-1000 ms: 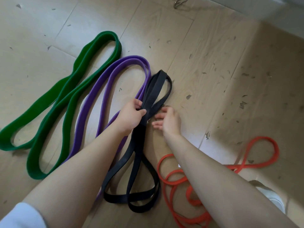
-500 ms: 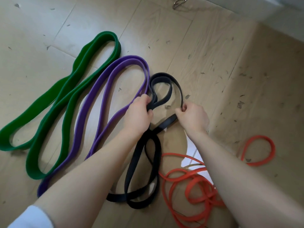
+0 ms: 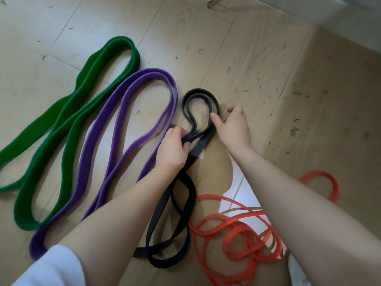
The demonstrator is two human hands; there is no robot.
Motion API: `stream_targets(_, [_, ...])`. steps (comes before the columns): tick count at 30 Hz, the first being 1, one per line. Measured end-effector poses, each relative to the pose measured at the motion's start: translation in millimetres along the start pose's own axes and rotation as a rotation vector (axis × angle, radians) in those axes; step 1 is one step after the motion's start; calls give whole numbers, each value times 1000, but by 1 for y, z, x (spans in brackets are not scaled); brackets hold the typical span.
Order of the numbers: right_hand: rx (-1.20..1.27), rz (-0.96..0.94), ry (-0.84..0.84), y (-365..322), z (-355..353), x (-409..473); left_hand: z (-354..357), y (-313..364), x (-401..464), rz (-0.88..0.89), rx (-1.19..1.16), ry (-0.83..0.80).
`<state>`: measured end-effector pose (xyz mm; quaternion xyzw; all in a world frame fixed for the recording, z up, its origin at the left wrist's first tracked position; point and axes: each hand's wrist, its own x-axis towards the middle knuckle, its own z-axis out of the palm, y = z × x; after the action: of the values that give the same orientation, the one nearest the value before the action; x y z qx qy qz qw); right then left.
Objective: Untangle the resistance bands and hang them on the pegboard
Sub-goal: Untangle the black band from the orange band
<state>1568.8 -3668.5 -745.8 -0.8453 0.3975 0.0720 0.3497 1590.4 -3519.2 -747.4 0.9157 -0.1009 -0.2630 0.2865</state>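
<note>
Pale wooden floor (image 3: pixel 268 83) carries the black band (image 3: pixel 186 203) beside purple band (image 3: pixel 132 112); left hand (image 3: pixel 172 150) pinches its gathered strands; right hand (image 3: pixel 232 125), fingers relaxed, presses its top loop flat; untangling seems underway; next, probably the knotted orange band (image 3: pixel 233 230).

Four bands lie on the floor side by side. The green band (image 3: pixel 68 129) and the purple band (image 3: pixel 127 131) are folded into long double loops. The black band (image 3: pixel 185 195) is twisted. The orange band (image 3: pixel 233 238) is a tangled pile.
</note>
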Motion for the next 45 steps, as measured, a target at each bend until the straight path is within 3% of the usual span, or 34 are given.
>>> stream_targets(5, [-185,-248,-78,-18,6,30,-2,2,0,-17,45,24])
stream_targets(11, [-427,-301,-18,-31,13,42,-1,-4,9,-6,159,25])
stream_targets(15, [-68,-261,68,-35,-19,24,-7,4,1,-14,16,23])
stream_targets(19, [523,-228,-51,-50,-68,-21,-37,20,-28,63,-95,11])
stream_targets(24, [711,-364,-144,-93,-139,-99,-103,49,-89,178,-192,-54])
stream_targets(34, [621,-731,7,-174,-264,-283,-209,106,-245,402,-516,77])
stream_targets(40, [386,-872,254,-198,-313,-342,-250,140,-297,533,-318,209])
stream_targets(45, [280,-909,250,-208,-334,-366,-261,149,-314,550,-247,246])
